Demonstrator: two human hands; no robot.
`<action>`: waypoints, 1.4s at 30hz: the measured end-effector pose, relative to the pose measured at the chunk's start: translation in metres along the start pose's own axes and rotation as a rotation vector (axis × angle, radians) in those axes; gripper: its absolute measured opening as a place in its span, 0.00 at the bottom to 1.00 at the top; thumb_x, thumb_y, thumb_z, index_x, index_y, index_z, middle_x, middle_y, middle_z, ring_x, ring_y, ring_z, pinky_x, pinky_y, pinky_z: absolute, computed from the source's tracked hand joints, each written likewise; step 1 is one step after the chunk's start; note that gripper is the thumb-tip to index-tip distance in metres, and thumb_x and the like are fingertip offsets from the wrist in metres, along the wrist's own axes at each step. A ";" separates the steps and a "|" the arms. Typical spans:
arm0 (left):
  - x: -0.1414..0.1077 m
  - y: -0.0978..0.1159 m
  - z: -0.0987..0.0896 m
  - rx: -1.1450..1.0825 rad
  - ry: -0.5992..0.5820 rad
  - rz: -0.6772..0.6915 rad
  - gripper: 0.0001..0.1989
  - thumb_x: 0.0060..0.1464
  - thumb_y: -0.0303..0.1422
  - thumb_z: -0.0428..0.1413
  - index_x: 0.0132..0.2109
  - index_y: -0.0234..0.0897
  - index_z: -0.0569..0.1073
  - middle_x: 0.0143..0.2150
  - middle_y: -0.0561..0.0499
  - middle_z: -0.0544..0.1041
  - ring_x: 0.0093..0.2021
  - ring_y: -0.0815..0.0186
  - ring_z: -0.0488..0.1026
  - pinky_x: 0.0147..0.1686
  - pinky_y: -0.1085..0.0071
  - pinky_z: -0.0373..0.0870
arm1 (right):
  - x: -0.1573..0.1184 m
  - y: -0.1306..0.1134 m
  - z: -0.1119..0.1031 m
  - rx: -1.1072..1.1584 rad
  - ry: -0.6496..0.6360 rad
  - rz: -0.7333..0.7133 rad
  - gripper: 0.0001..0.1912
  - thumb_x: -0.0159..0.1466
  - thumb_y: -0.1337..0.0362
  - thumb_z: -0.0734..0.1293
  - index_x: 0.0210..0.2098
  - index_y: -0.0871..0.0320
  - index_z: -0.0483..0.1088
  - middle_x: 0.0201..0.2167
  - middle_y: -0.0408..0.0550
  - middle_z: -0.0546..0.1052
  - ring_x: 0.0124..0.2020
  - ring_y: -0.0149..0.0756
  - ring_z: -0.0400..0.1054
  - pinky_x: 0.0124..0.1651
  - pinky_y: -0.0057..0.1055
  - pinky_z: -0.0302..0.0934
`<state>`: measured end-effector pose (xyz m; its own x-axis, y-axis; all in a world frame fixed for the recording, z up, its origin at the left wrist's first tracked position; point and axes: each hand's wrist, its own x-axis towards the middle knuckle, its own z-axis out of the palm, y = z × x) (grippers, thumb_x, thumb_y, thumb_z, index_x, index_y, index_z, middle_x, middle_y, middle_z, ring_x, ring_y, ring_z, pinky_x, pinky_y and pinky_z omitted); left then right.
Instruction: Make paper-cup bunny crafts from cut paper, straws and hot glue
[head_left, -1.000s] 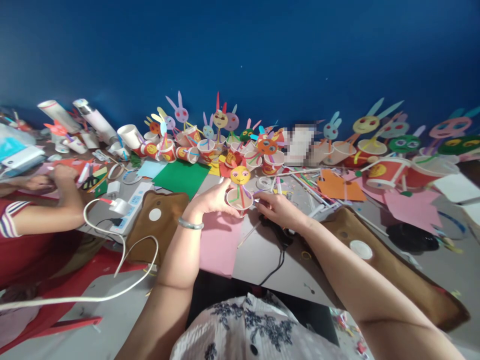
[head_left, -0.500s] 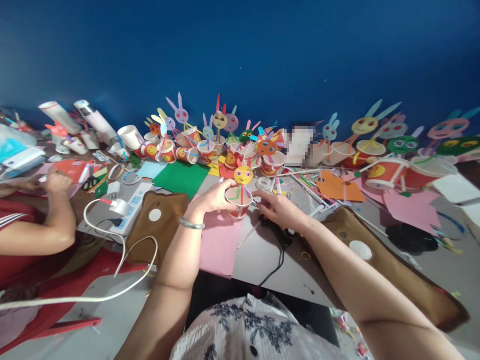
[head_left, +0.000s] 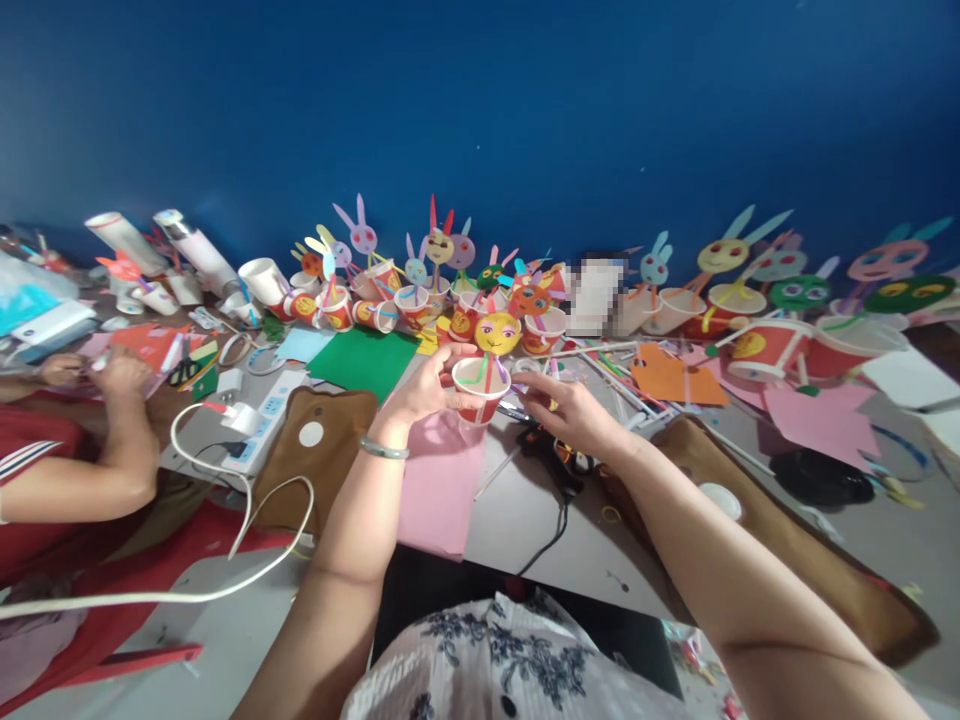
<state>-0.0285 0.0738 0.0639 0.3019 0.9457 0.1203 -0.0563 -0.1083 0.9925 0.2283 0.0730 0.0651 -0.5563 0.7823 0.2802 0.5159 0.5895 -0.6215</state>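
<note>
A red and white paper cup (head_left: pixel 484 405) bears a round yellow paper face (head_left: pixel 497 333) with pink ears, and coloured strips run inside it. Wrapped round the cup's left side is my left hand (head_left: pixel 435 388), with a bangle on the wrist. My right hand (head_left: pixel 568 408) is at the cup's right side, fingers bent, its fingertips near the purple strip; whether they grip it is too small to tell. Below my right hand lie scissors (head_left: pixel 579 461) and a black glue gun (head_left: pixel 551 455) with a cord. Pink paper (head_left: pixel 439 490) lies under my left wrist.
Finished-looking cup figures (head_left: pixel 424 290) line the wall. Brown pouches (head_left: pixel 315 450) lie on both sides, with a power strip (head_left: pixel 262 425) at left. Another person's arm (head_left: pixel 112 460) rests at far left. Green paper (head_left: pixel 364 358) and orange paper (head_left: pixel 675 375) lie behind.
The cup has tilted and turned slightly, and its yellow face has moved a little right. My right hand has shifted slightly right, showing more of the scissors below. The other person's hands have moved slightly.
</note>
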 end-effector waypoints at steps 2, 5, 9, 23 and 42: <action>0.000 0.000 0.002 -0.054 0.043 0.016 0.39 0.32 0.34 0.76 0.53 0.36 0.71 0.55 0.41 0.76 0.52 0.56 0.76 0.51 0.64 0.73 | 0.000 0.001 -0.002 0.017 0.033 -0.015 0.19 0.66 0.63 0.61 0.55 0.57 0.73 0.30 0.47 0.80 0.27 0.34 0.71 0.36 0.30 0.64; 0.002 0.000 0.008 -0.142 0.083 0.028 0.39 0.31 0.35 0.77 0.52 0.36 0.73 0.53 0.43 0.78 0.50 0.58 0.76 0.49 0.66 0.73 | 0.000 0.001 -0.003 0.042 0.079 -0.013 0.18 0.66 0.64 0.62 0.53 0.56 0.74 0.32 0.48 0.81 0.27 0.35 0.72 0.36 0.31 0.65; 0.004 0.000 0.016 -0.197 0.048 0.026 0.35 0.31 0.36 0.76 0.50 0.34 0.77 0.46 0.45 0.81 0.46 0.59 0.77 0.48 0.66 0.72 | 0.000 0.000 -0.004 0.105 0.144 0.008 0.16 0.66 0.62 0.64 0.50 0.55 0.77 0.35 0.48 0.82 0.28 0.34 0.72 0.36 0.32 0.66; 0.000 -0.008 0.022 -0.388 -0.106 -0.026 0.26 0.35 0.41 0.75 0.41 0.33 0.80 0.37 0.45 0.82 0.47 0.53 0.79 0.49 0.62 0.73 | 0.003 -0.001 -0.011 0.696 0.182 0.211 0.17 0.57 0.49 0.76 0.31 0.56 0.75 0.23 0.41 0.73 0.25 0.30 0.64 0.30 0.30 0.60; -0.003 -0.012 0.038 -0.410 -0.274 -0.045 0.39 0.32 0.46 0.76 0.52 0.34 0.79 0.48 0.40 0.81 0.50 0.50 0.78 0.52 0.58 0.71 | 0.003 -0.014 0.007 1.282 -0.034 0.329 0.20 0.49 0.53 0.82 0.29 0.57 0.73 0.25 0.40 0.72 0.23 0.26 0.59 0.26 0.26 0.56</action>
<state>0.0073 0.0605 0.0526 0.5487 0.8254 0.1330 -0.3909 0.1127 0.9135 0.2147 0.0659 0.0702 -0.5503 0.8347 -0.0226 -0.3372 -0.2469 -0.9085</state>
